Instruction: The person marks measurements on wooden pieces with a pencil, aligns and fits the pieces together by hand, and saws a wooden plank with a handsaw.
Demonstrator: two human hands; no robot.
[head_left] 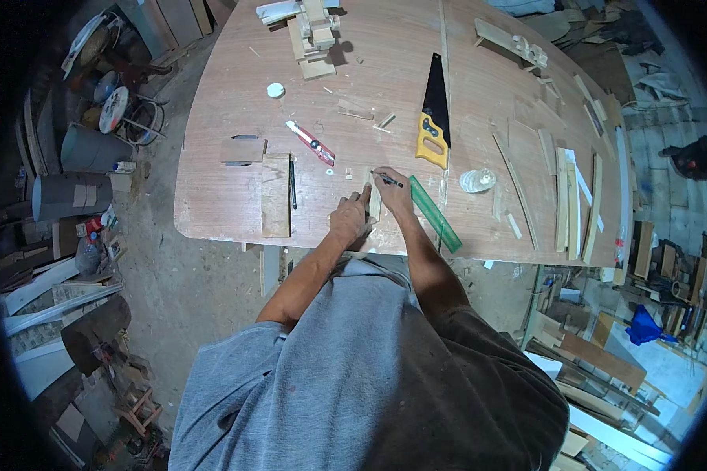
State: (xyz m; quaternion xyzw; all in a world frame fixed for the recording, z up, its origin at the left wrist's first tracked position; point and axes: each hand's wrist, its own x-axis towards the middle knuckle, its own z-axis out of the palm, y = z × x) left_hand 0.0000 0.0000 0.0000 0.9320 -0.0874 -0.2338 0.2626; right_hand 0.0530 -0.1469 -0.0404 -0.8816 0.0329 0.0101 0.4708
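Observation:
At the near edge of the table my left hand presses its fingers against a small pale wooden strip, holding it in place. My right hand is closed round a dark pen, whose tip is at the strip's far end. Just right of that hand lies a green ruler, set at a slant. A red utility knife rests beyond my left hand. Farther left are a flat wooden board and a black pencil-like stick along its side.
A handsaw with a yellow handle lies beyond the ruler, near a clear container. Wooden strips line the table's right side. A wooden assembly stands at the far edge. A white round lid and wood scraps are scattered about.

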